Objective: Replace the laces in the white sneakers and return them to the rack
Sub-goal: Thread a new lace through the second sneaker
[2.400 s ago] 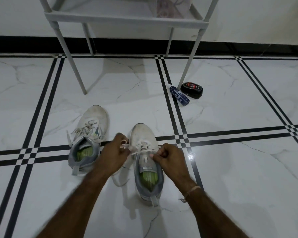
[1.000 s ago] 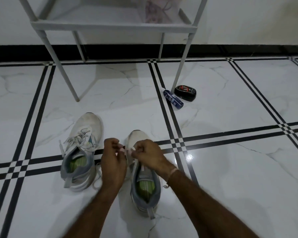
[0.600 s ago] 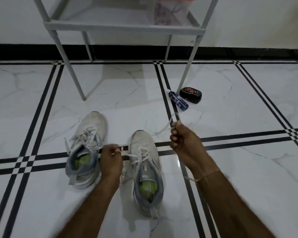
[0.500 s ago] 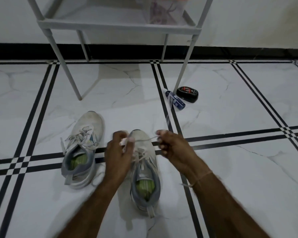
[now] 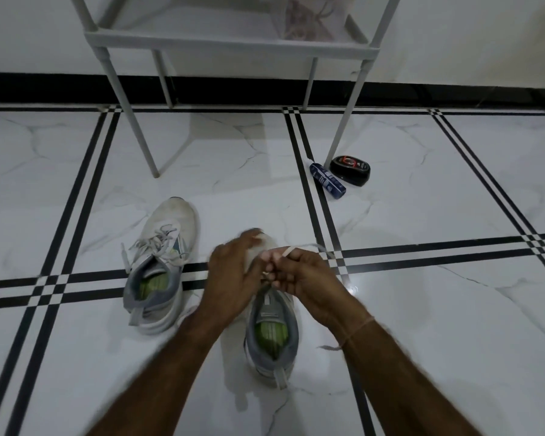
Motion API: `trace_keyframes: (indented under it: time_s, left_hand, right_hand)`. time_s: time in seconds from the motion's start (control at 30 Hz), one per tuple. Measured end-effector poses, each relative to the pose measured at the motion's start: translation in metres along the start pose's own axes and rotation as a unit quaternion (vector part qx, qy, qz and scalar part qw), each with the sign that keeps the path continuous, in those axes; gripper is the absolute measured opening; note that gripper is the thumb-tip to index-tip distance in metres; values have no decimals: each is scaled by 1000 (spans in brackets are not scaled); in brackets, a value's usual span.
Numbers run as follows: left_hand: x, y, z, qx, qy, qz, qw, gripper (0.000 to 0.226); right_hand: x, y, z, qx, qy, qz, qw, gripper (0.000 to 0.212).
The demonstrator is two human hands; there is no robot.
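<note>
Two white sneakers with grey collars and green insoles stand on the marble floor. The left sneaker [image 5: 161, 262] has loose white laces hanging over its tongue. Both my hands work over the front of the right sneaker [image 5: 272, 328]. My right hand [image 5: 299, 273] pinches its white lace [image 5: 309, 247], whose free end trails to the right. My left hand [image 5: 233, 272] lies over the toe and lace area, blurred, so its grip is unclear. The toe of that shoe is mostly hidden by my hands.
The grey shoe rack [image 5: 230, 45] stands against the wall ahead, its legs on the floor and a clear box [image 5: 315, 17] on its shelf. A blue tube [image 5: 327, 180] and a black shoe-polish sponge [image 5: 350, 170] lie by the rack's right front leg.
My right hand, which had pulled the lace out to the right, has come back to the shoe beside my left hand. My left hand has slid forward over the toe.
</note>
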State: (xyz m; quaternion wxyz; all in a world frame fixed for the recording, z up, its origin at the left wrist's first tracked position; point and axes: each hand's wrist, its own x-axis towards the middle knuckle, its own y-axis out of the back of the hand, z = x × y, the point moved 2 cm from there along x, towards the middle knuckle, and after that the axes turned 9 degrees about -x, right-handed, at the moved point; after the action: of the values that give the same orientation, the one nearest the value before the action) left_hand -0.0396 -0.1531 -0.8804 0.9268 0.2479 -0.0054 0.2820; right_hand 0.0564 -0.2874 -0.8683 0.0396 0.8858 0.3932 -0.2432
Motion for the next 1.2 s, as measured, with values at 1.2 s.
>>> trace_keyframes:
  time_s: [1.2]
  left_hand:
    - [-9, -5, -21, -69, 99, -27, 992, 6]
  right_hand:
    - [3, 18, 31, -328, 51, 89, 939, 24]
